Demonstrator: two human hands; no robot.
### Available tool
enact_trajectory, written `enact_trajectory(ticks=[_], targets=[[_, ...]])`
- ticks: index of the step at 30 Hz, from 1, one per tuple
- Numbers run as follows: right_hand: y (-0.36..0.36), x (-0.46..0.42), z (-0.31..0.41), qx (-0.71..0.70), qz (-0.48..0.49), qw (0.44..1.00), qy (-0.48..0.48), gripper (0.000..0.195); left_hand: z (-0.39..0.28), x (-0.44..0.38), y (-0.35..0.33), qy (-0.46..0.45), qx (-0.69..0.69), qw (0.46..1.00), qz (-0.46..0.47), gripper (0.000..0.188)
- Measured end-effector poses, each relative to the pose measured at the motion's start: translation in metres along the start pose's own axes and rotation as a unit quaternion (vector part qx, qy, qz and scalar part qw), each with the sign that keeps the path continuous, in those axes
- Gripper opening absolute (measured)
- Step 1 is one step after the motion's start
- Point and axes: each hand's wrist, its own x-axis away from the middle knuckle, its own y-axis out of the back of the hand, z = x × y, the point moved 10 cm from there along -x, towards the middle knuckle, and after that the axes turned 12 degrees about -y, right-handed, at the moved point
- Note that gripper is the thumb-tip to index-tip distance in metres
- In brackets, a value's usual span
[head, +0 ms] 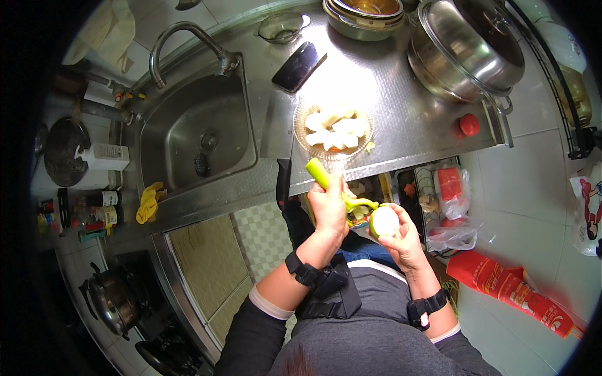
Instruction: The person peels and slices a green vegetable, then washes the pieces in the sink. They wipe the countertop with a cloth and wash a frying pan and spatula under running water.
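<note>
My left hand (327,209) grips a bright green Y-shaped peeler (319,172) by its handle. The peeler's head is beside a partly peeled round fruit or vegetable (384,222), pale inside with green skin left at its rim. My right hand (403,239) holds this piece by its side, thumb at the lower edge. In front of both hands, a clear ribbed bowl (299,136) of white peeled chunks (334,129) sits on the steel counter (404,127). Left of the bowl, a cleaver (277,124) lies flat, its black handle sticking out past the counter's edge.
A sink (197,131) with a curved faucet (188,28) is on the left. Beyond the bowl lie a phone (296,68) and a glass dish (281,29). Stacked basins (364,28), a large steel pot (451,51) and a red tomato (469,124) stand rightward.
</note>
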Motion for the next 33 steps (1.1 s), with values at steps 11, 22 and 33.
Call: enact_trajectory(ticks=[11,22,33], targets=[[-0.008,-0.009,-0.005,-0.103,0.013,0.992,-0.066,0.096,0.004,0.014,-0.007,0.041,0.024,0.999,-0.009,0.027],[-0.022,-0.012,-0.007,-0.084,0.031,0.994,-0.068,0.07,-0.002,0.016,-0.008,0.011,0.003,1.0,-0.022,0.028],[-0.015,-0.009,0.011,0.055,-0.024,0.998,0.023,0.077,-0.011,0.026,-0.015,-0.012,0.0,1.0,0.014,0.027]])
